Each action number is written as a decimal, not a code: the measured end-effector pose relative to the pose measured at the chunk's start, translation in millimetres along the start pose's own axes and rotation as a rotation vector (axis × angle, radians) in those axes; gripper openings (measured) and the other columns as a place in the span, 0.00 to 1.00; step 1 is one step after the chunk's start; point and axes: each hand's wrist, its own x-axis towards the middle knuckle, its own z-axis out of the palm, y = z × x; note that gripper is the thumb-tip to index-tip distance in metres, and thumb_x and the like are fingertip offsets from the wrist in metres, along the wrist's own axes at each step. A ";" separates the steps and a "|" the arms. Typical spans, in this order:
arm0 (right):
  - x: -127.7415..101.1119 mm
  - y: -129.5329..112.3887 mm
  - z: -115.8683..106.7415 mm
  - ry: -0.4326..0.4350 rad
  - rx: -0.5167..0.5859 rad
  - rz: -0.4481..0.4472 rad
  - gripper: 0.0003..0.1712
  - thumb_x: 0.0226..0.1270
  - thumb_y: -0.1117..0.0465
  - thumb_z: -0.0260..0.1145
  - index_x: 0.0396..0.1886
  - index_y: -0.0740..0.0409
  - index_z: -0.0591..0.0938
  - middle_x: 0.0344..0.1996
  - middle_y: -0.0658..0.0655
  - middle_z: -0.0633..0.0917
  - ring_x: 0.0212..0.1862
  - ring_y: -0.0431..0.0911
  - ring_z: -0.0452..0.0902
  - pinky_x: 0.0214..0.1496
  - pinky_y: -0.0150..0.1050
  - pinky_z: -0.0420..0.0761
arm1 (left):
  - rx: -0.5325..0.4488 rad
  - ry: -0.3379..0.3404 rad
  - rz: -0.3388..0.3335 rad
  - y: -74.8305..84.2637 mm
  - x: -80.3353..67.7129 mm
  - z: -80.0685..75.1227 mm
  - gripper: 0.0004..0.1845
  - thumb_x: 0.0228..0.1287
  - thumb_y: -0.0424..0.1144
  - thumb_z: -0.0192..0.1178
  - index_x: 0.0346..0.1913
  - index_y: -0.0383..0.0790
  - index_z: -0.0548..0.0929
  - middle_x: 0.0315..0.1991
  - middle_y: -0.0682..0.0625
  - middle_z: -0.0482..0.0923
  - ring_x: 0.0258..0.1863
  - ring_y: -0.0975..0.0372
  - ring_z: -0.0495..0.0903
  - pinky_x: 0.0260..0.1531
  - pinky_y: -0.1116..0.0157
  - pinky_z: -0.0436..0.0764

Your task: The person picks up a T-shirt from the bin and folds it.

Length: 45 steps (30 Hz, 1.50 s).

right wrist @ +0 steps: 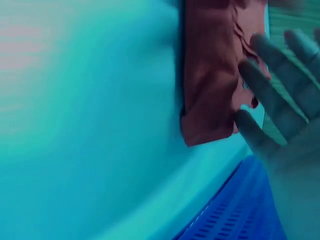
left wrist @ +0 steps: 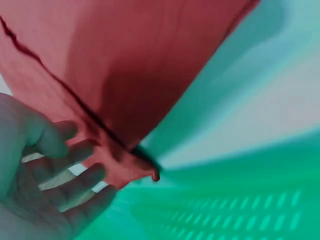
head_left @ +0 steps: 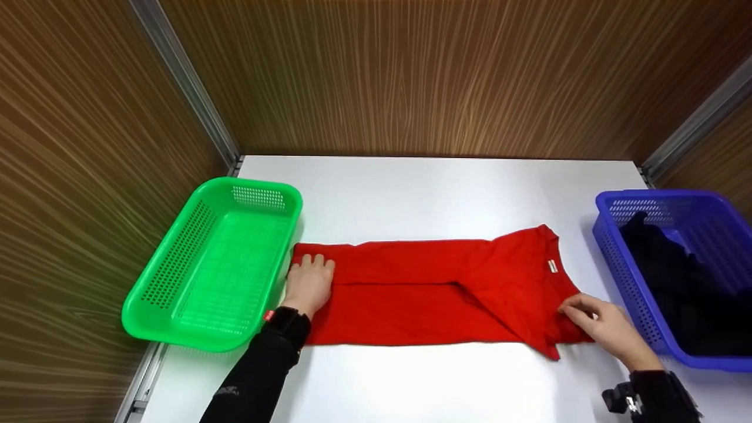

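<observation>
A red T-shirt (head_left: 411,282) lies folded lengthwise into a long strip across the white table (head_left: 411,194), collar end to the right. My left hand (head_left: 308,282) rests flat on its left end, fingers straight, beside the green basket (head_left: 223,264). In the left wrist view the left hand (left wrist: 50,175) lies at the corner of the red T-shirt (left wrist: 125,75). At the right end, my right hand (head_left: 599,323) touches the cloth near the sleeve edge. The right wrist view shows the right hand (right wrist: 285,100) with fingers spread over the red T-shirt (right wrist: 210,75).
The green basket stands empty at the table's left edge. A blue basket (head_left: 658,194) at the right edge holds dark clothes (head_left: 687,288). Brown panelled walls close in the back and sides. Bare table shows behind and in front of the shirt.
</observation>
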 end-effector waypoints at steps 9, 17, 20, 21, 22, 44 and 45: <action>45.4 -33.1 67.8 -0.010 -0.214 -0.125 0.39 0.66 0.59 0.74 0.73 0.66 0.70 0.61 0.74 0.77 0.61 0.72 0.69 0.61 0.70 0.67 | -0.224 -0.156 0.038 3.3 -0.8 14.7 0.27 0.76 0.40 0.57 0.75 0.46 0.70 0.77 0.41 0.62 0.75 0.38 0.60 0.70 0.41 0.66; 51.9 -60.9 90.6 0.047 -0.248 -0.289 0.10 0.57 0.70 0.77 0.33 0.57 0.83 0.31 0.54 0.84 0.39 0.54 0.79 0.49 0.53 0.72 | -0.245 -0.156 0.017 4.4 -3.2 17.7 0.28 0.75 0.42 0.58 0.75 0.47 0.70 0.76 0.41 0.62 0.74 0.36 0.61 0.68 0.39 0.68; 42.9 -68.6 89.4 -0.107 -0.055 -0.406 0.07 0.63 0.65 0.75 0.33 0.51 0.84 0.29 0.44 0.83 0.35 0.43 0.78 0.41 0.40 0.78 | -0.244 -0.161 0.006 4.4 -3.8 16.6 0.28 0.75 0.42 0.59 0.75 0.47 0.71 0.76 0.41 0.62 0.73 0.35 0.61 0.67 0.39 0.68; 39.8 -70.4 88.6 -0.172 -0.001 -0.407 0.05 0.66 0.62 0.74 0.34 0.50 0.85 0.29 0.42 0.82 0.34 0.40 0.77 0.39 0.38 0.79 | -0.241 -0.160 0.002 4.2 -3.7 16.4 0.28 0.74 0.42 0.59 0.74 0.47 0.71 0.76 0.41 0.62 0.73 0.35 0.61 0.67 0.39 0.69; 36.9 -71.8 88.0 -0.225 0.034 -0.390 0.03 0.69 0.59 0.72 0.35 0.48 0.85 0.30 0.40 0.82 0.34 0.37 0.76 0.37 0.36 0.78 | -0.240 -0.156 -0.003 4.0 -3.7 16.2 0.28 0.74 0.42 0.59 0.74 0.47 0.71 0.75 0.41 0.63 0.72 0.35 0.62 0.66 0.39 0.69; 80.4 -91.9 126.7 -0.268 -0.539 0.112 0.47 0.76 0.37 0.55 0.81 0.62 0.56 0.77 0.79 0.50 0.74 0.82 0.43 0.65 0.84 0.43 | -0.282 -0.141 0.227 10.0 -17.7 10.5 0.26 0.66 0.47 0.65 0.65 0.41 0.79 0.53 0.43 0.71 0.48 0.50 0.78 0.40 0.54 0.83; 85.1 -93.3 128.8 -0.287 -0.513 0.108 0.48 0.76 0.37 0.56 0.82 0.61 0.54 0.77 0.80 0.47 0.74 0.83 0.40 0.65 0.84 0.43 | -0.285 -0.144 0.250 13.2 -18.5 10.2 0.26 0.66 0.48 0.65 0.64 0.41 0.79 0.54 0.43 0.71 0.48 0.50 0.79 0.40 0.54 0.83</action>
